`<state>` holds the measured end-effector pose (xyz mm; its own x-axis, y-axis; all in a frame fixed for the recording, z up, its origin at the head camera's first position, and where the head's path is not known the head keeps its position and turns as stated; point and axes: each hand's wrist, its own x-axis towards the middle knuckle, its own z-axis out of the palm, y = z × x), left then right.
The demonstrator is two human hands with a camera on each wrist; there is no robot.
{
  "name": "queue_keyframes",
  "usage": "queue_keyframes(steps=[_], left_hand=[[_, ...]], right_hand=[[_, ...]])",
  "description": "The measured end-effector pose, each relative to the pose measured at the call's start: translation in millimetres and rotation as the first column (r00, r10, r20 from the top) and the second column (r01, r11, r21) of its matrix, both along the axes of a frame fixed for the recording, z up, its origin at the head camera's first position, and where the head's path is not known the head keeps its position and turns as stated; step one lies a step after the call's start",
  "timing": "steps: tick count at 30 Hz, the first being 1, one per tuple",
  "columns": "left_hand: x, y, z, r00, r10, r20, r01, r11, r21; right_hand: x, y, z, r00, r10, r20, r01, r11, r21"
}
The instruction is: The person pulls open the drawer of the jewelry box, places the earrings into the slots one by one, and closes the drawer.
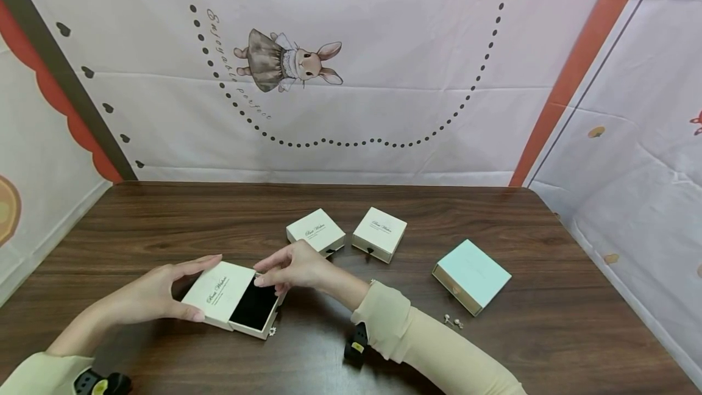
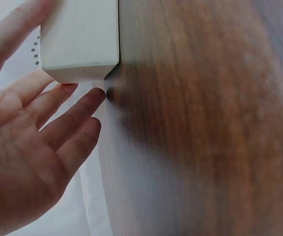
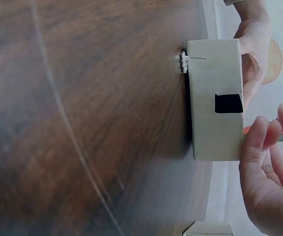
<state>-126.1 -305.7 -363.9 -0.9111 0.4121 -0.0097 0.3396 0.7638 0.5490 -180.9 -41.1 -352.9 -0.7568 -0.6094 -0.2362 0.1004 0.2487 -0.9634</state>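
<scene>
A white jewelry box [image 1: 218,292] marked "Best Wishes" lies at left on the table, its black-lined drawer [image 1: 254,306] partly pulled out. My left hand [image 1: 156,292] grips the sleeve end, thumb on the near side and fingers on the far side. My right hand [image 1: 296,266] is over the drawer's far front corner, thumb and fingertips together. Between them shows a tiny silvery piece [image 3: 273,120], mostly hidden by the fingers. A sparkling stud earring [image 3: 184,62] with a thin pin rests against the drawer front, below its black pull tab [image 3: 228,103].
Two smaller white boxes, one at left [image 1: 316,230] and one at right [image 1: 379,234], stand beyond my right hand. A mint-green box [image 1: 473,275] sits to the right, with a pair of pearl-like earrings [image 1: 453,322] before it. Printed cloth hangs behind the brown table [image 1: 181,218].
</scene>
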Motion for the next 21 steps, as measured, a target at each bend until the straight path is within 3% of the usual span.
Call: queue_keyframes(steps=[13, 21], left_hand=[[0.4, 0.6, 0.7, 1.000, -0.001, -0.001, 0.001, 1.000, 0.003], [0.4, 0.6, 0.3, 1.000, -0.004, -0.001, 0.004, 1.000, 0.018]], right_hand=[[-1.2, -0.7, -3.7, 1.000, -0.016, -0.020, 0.016, 1.000, 0.016], [-1.1, -2.0, -5.0, 0.997, -0.015, -0.075, 0.020, 0.998, 0.063]])
